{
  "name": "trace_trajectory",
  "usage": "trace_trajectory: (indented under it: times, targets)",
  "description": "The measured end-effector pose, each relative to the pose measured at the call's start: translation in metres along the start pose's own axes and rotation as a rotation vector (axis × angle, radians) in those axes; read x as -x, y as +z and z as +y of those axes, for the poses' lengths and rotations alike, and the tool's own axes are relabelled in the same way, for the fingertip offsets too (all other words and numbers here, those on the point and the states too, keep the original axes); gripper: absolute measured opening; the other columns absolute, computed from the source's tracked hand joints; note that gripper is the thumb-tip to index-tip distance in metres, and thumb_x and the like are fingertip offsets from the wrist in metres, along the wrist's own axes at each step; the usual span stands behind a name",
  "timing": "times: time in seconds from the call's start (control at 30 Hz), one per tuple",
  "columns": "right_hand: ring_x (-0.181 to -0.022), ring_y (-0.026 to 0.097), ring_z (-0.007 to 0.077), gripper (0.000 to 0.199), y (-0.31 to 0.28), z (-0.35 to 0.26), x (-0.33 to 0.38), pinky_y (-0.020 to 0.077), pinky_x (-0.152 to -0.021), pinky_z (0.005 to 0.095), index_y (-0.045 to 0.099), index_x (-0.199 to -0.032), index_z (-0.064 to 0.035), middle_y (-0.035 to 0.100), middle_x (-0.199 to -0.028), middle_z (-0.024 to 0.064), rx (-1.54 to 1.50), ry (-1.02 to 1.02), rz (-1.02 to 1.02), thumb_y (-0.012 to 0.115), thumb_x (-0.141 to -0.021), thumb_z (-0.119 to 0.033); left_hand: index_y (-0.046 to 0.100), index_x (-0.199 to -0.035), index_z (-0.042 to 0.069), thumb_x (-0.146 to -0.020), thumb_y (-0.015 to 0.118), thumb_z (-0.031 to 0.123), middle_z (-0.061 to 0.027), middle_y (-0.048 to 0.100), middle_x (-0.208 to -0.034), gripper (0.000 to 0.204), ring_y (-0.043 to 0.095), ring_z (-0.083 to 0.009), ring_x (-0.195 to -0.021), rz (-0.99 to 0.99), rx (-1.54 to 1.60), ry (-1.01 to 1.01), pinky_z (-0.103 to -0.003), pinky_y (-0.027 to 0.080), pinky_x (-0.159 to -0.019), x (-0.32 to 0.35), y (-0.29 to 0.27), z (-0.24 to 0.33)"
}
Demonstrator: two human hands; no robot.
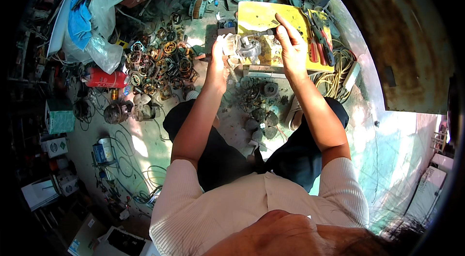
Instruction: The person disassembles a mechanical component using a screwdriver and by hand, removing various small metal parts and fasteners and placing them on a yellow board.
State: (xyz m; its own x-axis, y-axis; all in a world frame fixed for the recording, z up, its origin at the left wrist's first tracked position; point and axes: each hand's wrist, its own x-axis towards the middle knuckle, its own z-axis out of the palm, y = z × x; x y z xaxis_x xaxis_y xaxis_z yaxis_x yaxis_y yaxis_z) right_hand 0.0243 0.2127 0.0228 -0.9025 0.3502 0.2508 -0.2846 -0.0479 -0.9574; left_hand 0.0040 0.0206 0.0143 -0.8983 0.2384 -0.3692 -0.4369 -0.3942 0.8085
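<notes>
Left hand (218, 62) grips a metal part (249, 48) above the near-left of the yellow bench (252, 11). Right hand (292, 52) pinches a dark piece (277, 33), kind unclear. Pliers (323, 38) lie bench-right. Sunlit floor (387, 149): coils (167, 67) heaped left, cable (336, 69) looped right.

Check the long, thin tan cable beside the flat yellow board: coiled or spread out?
Coiled: the tan cable lies in overlapping loops, right of the yellow board.

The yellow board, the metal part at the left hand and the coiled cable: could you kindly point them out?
Yellow board (259, 15): head view, bare upper-left surface.
Metal part (249, 48): head view, middle of its body.
Coiled cable (343, 66): head view, its bundled loops.
</notes>
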Motion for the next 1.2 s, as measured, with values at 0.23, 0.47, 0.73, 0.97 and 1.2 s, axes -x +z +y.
trace_trajectory:
  times: [0.23,0.47,0.73,0.97,1.2]
  targets:
    - [-0.109,0.059,0.0157,0.043,0.009,-0.004,0.002,0.0453,-0.096,0.0275,0.049,-0.139,-0.0032,0.060,-0.128,0.0110,-0.274,0.054,-0.006,0.057,-0.098,-0.011,0.053,-0.131,0.015,-0.097,0.037,0.060,-0.0017,0.064,-0.120,0.058,0.062,-0.0160,-0.104,-0.014,-0.012,0.010,-0.032,0.049,-0.087,0.002,0.004,0.005]
    - [-0.107,0.059,0.0130,0.041,0.003,-0.002,-0.003,0.0450,-0.096,0.0262,0.054,-0.135,-0.0037,0.064,-0.121,0.0086,-0.136,0.068,0.057,0.061,-0.096,-0.013,0.054,-0.130,0.014,-0.096,0.040,0.059,-0.0002,0.064,-0.118,0.058,0.062,-0.0140,-0.102,0.014,-0.013,0.012,-0.029,0.048,-0.084,-0.004,0.001,0.000]
    - [-0.109,0.058,0.0123,0.045,0.003,-0.004,-0.006,0.0426,-0.098,0.0268,0.052,-0.137,-0.0035,0.065,-0.120,0.0095,-0.179,0.244,0.124,0.062,-0.094,-0.011,0.052,-0.132,0.012,-0.095,0.042,0.061,-0.0030,0.066,-0.113,0.062,0.063,-0.0142,-0.095,0.018,-0.033,0.001,-0.031,0.045,-0.088,-0.009,0.000,-0.005]
    - [-0.108,0.058,0.0127,0.038,0.009,-0.006,-0.004,0.0428,-0.097,0.0267,0.060,-0.129,-0.0041,0.065,-0.119,0.0081,-0.279,0.069,0.060,0.066,-0.093,-0.014,0.053,-0.130,0.010,-0.096,0.039,0.059,-0.0042,0.065,-0.118,0.061,0.062,-0.0160,-0.103,-0.018,0.031,0.052,-0.032,0.046,-0.091,-0.005,0.005,0.000]
    - [-0.106,0.058,0.0127,0.044,0.005,0.006,-0.006,0.0445,-0.097,0.0267,0.051,-0.137,-0.0040,0.062,-0.124,0.0084,-0.163,0.124,0.092,0.061,-0.095,-0.010,0.053,-0.130,0.013,-0.100,0.035,0.055,-0.0022,0.064,-0.120,0.054,0.062,-0.0163,-0.107,-0.056,0.039,0.032,-0.032,0.049,-0.087,-0.002,0.005,0.002]
